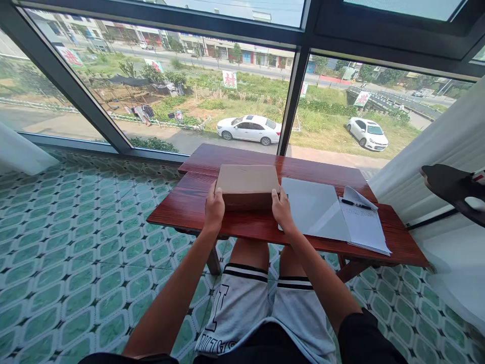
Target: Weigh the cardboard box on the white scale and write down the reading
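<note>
A brown cardboard box (248, 179) with its top closed is at the middle of the dark red wooden table (182, 202). My left hand (214, 206) grips the box at its near left corner, thumb on the front edge. At the near right corner my right hand (282, 206) holds it the same way. Both sets of fingers are partly hidden behind the box sides. Whether the box rests on the table or is slightly raised, I cannot tell.
Right of the box lie a flat grey laptop-like panel (314, 208) and an open notebook (366, 225) with a black pen (356, 203) on it. A dark carved wooden piece (454, 189) juts in at the right. Tall windows and a white curtain (428, 136) border the table.
</note>
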The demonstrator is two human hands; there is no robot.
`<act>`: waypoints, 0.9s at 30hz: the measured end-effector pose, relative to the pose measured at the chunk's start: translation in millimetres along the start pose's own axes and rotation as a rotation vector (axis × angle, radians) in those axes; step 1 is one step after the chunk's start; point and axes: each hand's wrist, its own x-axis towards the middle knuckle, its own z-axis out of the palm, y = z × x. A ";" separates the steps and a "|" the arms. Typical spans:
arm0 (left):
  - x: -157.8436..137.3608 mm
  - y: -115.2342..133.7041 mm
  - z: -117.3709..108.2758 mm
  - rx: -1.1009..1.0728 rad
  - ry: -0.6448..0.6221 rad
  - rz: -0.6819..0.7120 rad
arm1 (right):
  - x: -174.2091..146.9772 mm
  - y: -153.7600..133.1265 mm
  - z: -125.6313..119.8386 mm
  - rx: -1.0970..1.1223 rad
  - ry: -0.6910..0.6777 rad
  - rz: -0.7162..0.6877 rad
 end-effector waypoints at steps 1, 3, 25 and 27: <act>0.8 -1.2 -0.8 -0.003 -0.005 0.005 | 0.6 0.7 0.3 0.000 -0.007 -0.001; 2.0 -2.8 -2.2 -0.003 -0.015 0.016 | 1.9 2.2 0.4 0.003 -0.025 -0.015; -40.6 127.1 77.5 0.378 -0.205 1.147 | 10.4 -3.3 -124.8 -0.791 0.012 -0.430; -58.4 134.0 95.8 0.376 -0.325 1.243 | 11.2 1.4 -143.5 -0.833 0.034 -0.451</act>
